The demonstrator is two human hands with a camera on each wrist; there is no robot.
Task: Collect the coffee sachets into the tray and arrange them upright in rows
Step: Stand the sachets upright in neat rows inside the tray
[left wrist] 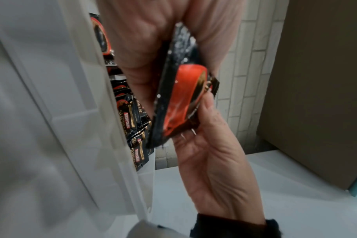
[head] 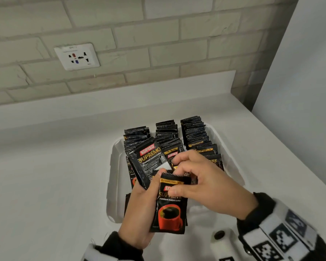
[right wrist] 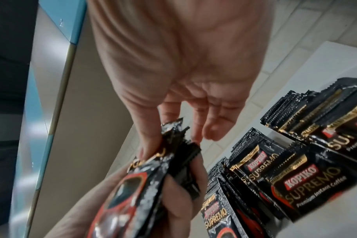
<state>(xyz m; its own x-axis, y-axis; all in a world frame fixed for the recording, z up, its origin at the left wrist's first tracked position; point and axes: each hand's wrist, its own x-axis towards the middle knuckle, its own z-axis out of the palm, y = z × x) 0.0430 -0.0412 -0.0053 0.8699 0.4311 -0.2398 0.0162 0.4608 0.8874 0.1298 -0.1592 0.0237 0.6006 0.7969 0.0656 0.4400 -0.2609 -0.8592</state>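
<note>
Small bunch of black coffee sachets [head: 168,204] held above the near end of the white tray [head: 114,162], front one face-up with a red cup printed on it, another [head: 149,162] fanned out behind it toward the left. Gripped from below by the left hand [head: 139,210], its fingers [right wrist: 177,198] curled round the bunch and the thumb pressed on the front packet. Pinched at the serrated top edge by the right hand [head: 201,178]: thumb and forefinger closed on the front sachet, the remaining fingers [right wrist: 216,127] loosely spread just beyond. Just past both sets of fingers, three rows of sachets [head: 194,132] standing upright in the tray, serrated tops up, the nearer ones leaning back so that their labels show. Tray resting on the pale counter [head: 45,176], under and beyond the hands. Farther off, a tiled wall [head: 158,44] with a white socket plate [head: 76,56] up to the left of the fingers. Black cuffs and patterned white wrist bands [head: 279,234] on both forearms.
</note>
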